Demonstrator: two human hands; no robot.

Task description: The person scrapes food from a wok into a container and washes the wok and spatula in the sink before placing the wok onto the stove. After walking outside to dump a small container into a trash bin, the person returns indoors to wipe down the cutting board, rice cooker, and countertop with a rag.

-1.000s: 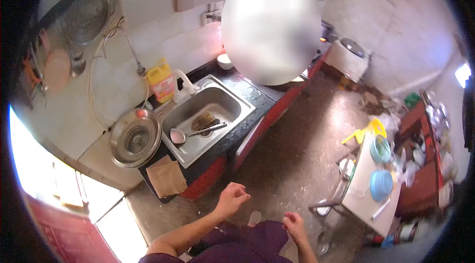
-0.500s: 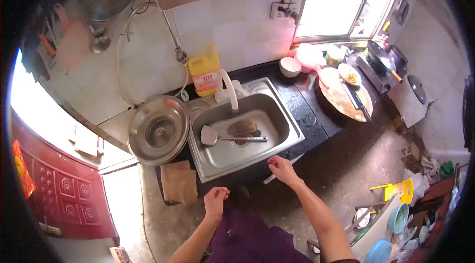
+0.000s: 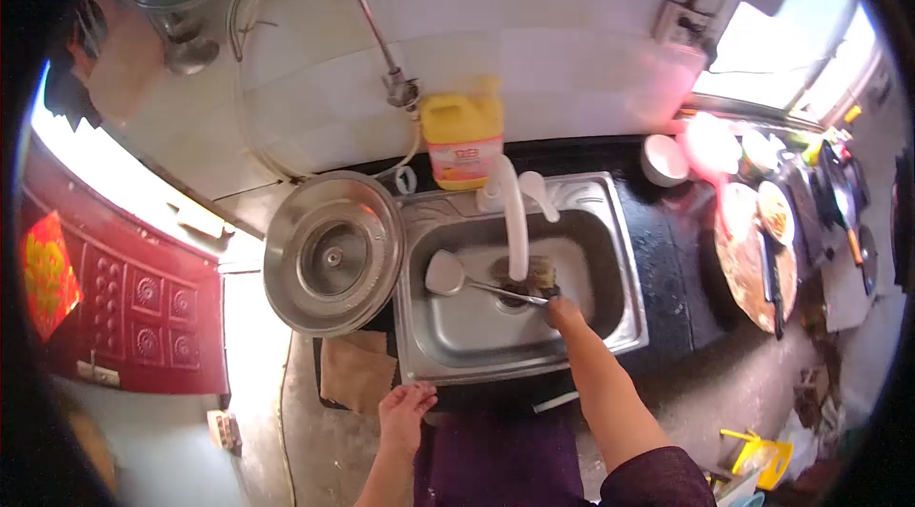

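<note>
A cooking spatula (image 3: 496,292) with a broad pale blade lies slanting in the steel sink (image 3: 448,340). My right hand (image 3: 564,314) reaches into the basin and closes over the end of its handle; the fingertips are mostly hidden. Just behind the handle, partly covered by the white faucet (image 3: 515,221), sits a brownish scrubber-like thing (image 3: 541,271) whose kind is unclear. My left hand (image 3: 408,404) holds nothing, its fingers loosely bent and apart at the front left edge of the sink.
Left of the sink stands a wide steel basin (image 3: 286,250), with a brown cloth (image 3: 357,372) below it. Behind are a yellow jug (image 3: 462,135) and a white spoon (image 3: 540,194). At right lie a white bowl (image 3: 664,160), a cutting board (image 3: 748,288) and a knife (image 3: 772,278).
My right hand has moved forward into the sink to the spatula's handle. My left hand has come close to the sink's front edge. The camera view has shifted and turned.
</note>
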